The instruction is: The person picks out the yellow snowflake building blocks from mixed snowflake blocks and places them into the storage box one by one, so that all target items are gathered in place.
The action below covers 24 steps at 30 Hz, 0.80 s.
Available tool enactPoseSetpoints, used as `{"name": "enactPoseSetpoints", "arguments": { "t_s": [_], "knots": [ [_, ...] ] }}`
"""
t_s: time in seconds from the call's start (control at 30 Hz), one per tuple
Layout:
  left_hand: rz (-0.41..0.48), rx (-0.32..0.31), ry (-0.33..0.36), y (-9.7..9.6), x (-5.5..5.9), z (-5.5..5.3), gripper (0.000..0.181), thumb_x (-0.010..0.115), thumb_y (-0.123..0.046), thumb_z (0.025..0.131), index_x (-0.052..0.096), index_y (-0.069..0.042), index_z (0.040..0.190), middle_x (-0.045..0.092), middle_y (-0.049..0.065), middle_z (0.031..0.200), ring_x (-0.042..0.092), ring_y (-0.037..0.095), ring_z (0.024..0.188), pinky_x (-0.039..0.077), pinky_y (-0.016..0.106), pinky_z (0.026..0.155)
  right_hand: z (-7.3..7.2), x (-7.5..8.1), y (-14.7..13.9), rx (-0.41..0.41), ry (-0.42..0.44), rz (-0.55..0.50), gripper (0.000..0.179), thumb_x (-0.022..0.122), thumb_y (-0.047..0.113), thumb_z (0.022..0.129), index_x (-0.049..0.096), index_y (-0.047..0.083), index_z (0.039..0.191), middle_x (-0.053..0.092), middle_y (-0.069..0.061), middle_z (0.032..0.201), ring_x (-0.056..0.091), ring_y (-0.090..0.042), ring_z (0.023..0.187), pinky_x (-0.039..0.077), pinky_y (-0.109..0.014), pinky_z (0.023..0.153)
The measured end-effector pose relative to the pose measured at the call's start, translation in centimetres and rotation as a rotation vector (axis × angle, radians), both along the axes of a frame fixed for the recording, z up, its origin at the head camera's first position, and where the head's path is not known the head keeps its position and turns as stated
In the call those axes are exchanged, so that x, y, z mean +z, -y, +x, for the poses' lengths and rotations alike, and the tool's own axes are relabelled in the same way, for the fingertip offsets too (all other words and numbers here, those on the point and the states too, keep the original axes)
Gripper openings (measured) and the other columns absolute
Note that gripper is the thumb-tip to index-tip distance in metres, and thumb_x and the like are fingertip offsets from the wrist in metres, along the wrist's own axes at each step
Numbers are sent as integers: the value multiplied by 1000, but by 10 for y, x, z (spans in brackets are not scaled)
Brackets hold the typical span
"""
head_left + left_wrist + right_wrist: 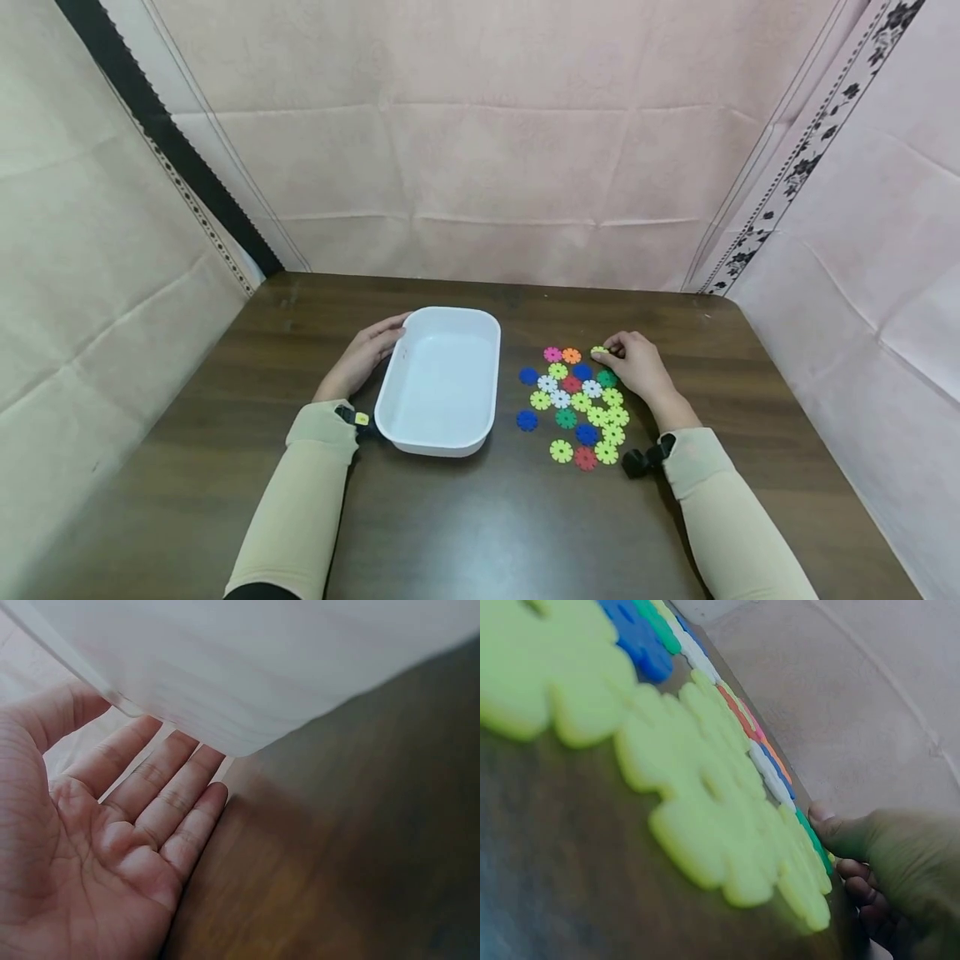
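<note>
A white rectangular plastic tray (442,379) stands in the middle of the table with nothing in it. Against its far left side rests my left hand (363,357), fingers nearly straight; in the left wrist view the palm faces the tray's outer wall (247,667). To the right lies a loose group of flower-shaped discs in yellow, blue, white, red, green, pink and orange. At the group's far right edge my right hand (637,364) pinches a yellow flower disc (597,351) between thumb and fingers. Its fingertips partly hide that disc.
The brown wooden table (420,525) reaches back to a pale cloth wall (480,192), with similar cloth at both sides. Nearest the front of the group are a red disc (585,458) and a yellow disc (561,451).
</note>
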<state>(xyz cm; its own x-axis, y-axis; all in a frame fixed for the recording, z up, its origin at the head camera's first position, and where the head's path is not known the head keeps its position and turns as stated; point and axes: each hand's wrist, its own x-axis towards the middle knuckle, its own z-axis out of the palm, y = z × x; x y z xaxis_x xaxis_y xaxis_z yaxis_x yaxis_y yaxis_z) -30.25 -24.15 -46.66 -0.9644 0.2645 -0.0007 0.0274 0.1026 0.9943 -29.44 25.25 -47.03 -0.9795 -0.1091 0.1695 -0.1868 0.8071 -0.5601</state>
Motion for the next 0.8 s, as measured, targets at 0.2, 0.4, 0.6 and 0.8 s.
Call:
{"name": "enactPoseSetpoints", "arguments": {
  "t_s": [0.2, 0.4, 0.6, 0.8],
  "knots": [
    [-11, -3, -13, 1, 1, 0, 55, 60, -45, 100, 51, -21, 149, 51, 2, 149, 53, 18, 132, 39, 41, 113, -1, 1, 1, 17, 32, -17, 35, 67, 31, 98, 63, -1, 113, 57, -17, 108, 54, -32, 95, 48, -49, 86],
    [-11, 6, -28, 7, 6, -2, 55, 60, -46, 100, 52, -22, 148, 52, 1, 149, 52, 18, 132, 40, 40, 112, -4, 6, 8, 36, 29, -62, 35, 66, 29, 99, 55, 1, 117, 58, -18, 109, 55, -33, 97, 49, -50, 88],
    [-2, 4, -31, 8, 4, 2, 51, 59, -42, 101, 51, -26, 149, 51, 0, 149, 52, 19, 133, 40, 41, 112, 1, 9, 12, 56, 15, -123, 27, 67, 24, 99, 56, 5, 115, 64, -14, 103, 61, -30, 94, 52, -46, 84],
    [34, -17, -25, 4, -4, 4, 46, 59, -37, 102, 54, -29, 146, 52, -2, 148, 53, 19, 132, 41, 40, 111, 13, 31, 21, 70, 0, -212, 24, 65, 27, 100, 63, 8, 113, 71, -10, 96, 66, -29, 86, 54, -39, 74]
  ]
}}
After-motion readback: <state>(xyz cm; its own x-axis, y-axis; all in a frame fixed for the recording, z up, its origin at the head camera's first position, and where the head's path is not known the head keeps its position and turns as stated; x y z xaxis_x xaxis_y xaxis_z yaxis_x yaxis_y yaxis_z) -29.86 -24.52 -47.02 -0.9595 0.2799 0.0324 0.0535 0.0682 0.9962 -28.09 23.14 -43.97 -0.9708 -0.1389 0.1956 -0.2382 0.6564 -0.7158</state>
